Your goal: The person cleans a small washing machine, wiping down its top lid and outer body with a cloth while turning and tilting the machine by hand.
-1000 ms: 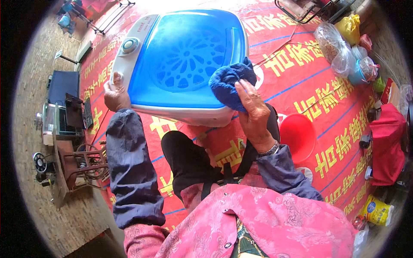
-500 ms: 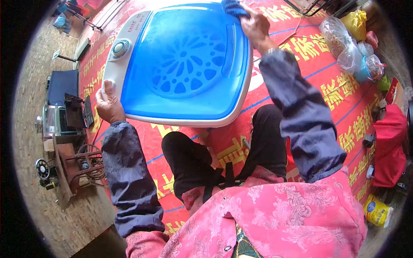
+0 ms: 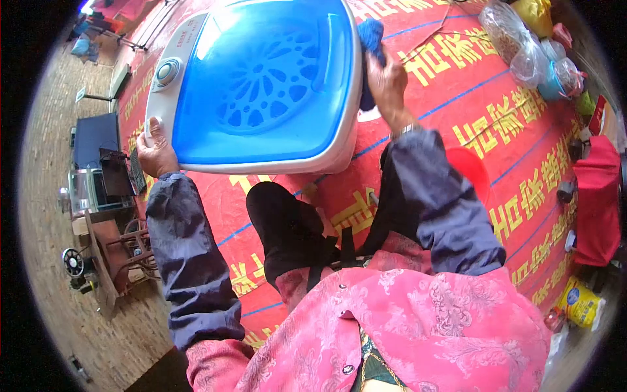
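Note:
A small washing machine with a see-through blue lid and white rim stands in front of my knees. Its white control panel with a round knob runs along the left side. My left hand grips the near left corner, thumb on top and fingers around the edge. In my right hand is a bunched blue cloth, held against the machine's right side. Part of the cloth hangs dark below the hand, between it and the white wall. The right fingertips are partly hidden by the cloth.
A red sheet with yellow characters covers the floor. A red round thing shows beside my right forearm. Filled plastic bags lie at the far right, near a red cloth cover. An old sewing machine stand stands left.
My right hand and the cloth have moved from the far right corner of the lid down to the machine's right side. The left hand keeps its corner grip. The view has shifted slightly.

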{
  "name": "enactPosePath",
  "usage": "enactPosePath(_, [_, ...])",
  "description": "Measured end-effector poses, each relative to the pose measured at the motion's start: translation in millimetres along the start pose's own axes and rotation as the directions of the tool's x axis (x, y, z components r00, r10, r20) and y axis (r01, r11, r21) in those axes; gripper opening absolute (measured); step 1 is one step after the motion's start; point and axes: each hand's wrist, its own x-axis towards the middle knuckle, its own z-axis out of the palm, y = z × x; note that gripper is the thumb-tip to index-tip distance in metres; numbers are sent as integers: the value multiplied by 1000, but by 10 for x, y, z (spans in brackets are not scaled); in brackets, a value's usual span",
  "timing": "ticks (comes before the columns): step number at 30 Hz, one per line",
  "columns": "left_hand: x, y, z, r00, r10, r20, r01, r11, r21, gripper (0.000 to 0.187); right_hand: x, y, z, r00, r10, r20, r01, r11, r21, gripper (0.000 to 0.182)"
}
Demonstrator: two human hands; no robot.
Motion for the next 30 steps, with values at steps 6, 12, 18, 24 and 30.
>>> enactPosePath(6, [103, -133, 66, 999, 32, -4, -32, 998, 51, 69, -1199, -385, -521, 997, -59, 51, 54, 993, 103, 30])
enactPosePath(12, [75, -63, 35, 998, 0, 59, -3, 999, 46, 67, -1910, -527, -919, 949, -43, 313, -53, 956, 290, 27])
enactPosePath(18, [149, -188, 120, 999, 13, 31, -15, 997, 70, 66, -1668, -652, -1484, 687, 363, 630, -724, 413, 552, 18])
enactPosePath(24, [110, -142, 77, 999, 42, 21, -43, 998, 50, 68, -907, -619, -1300, 995, 88, 40, -96, 843, 529, 17])
enactPosePath(30, [87, -134, 74, 998, 57, 21, -57, 998, 16, 72, -717, -646, -641, 978, -210, -15, 210, 969, 131, 28])
